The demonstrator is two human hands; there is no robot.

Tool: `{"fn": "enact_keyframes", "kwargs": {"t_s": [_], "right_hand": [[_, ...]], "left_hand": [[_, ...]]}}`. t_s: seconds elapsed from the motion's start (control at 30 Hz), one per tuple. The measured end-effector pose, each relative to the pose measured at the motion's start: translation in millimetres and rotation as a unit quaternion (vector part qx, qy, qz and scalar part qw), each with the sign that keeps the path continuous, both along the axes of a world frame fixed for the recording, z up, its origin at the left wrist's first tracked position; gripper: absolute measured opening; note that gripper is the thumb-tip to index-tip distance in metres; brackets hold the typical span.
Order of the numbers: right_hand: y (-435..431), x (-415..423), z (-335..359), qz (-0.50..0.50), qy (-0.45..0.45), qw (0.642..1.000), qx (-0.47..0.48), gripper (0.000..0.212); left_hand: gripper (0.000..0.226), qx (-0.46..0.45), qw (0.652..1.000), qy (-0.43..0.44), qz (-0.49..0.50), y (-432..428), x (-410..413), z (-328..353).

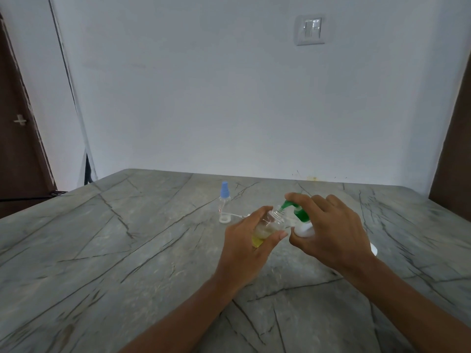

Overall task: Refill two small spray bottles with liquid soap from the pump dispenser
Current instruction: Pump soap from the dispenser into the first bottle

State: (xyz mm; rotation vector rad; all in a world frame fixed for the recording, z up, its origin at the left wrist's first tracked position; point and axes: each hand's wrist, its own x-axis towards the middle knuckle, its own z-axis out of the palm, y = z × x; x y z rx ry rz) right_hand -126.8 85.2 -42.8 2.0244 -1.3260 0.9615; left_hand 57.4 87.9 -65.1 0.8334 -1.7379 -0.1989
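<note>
The tabletop (127, 250) looks like matt grey stone. The capped spray bottle (224, 208) and the open spray bottle (274, 222) are clear, smooth plastic. The pump dispenser (302, 215) has a glossy green plastic head.

Two spray bottles (224, 206) (270, 223), one pump dispenser (302, 216), two hands (251, 242) (331, 229), one table (122, 240)

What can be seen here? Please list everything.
Table: one, grey veined, foreground.
Capped spray bottle: one, clear with blue cap, upright behind the hands.
Open spray bottle: one, clear, yellowish liquid inside, tilted in left hand.
Pump dispenser: one, white with green pump, in right hand, spout at open bottle's mouth.
Tube: one, thin white, on table beside capped bottle.
Light switch: one, white, on wall.
Door: one, dark brown, far left.
Left hand: one, grips open spray bottle.
Right hand: one, grips pump dispenser.
</note>
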Motion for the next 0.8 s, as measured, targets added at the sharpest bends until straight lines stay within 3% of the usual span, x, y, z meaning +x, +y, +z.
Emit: {"fn": "enact_keyframes", "kwargs": {"t_s": [0.3, 0.8], "right_hand": [[-1.4, 2.2, -1.4, -0.021, 0.019, 0.999, 0.015, 0.098], [0.5, 0.4, -0.3, -0.005, 0.003, 1.000, 0.009, 0.077]], "left_hand": [[0.052, 0.011, 1.000, 0.004, 0.025, -4.6, 2.8, -1.2], [0.043, 0.001, 1.000, 0.001, -0.001, 0.0, -0.4, -0.4]]}}
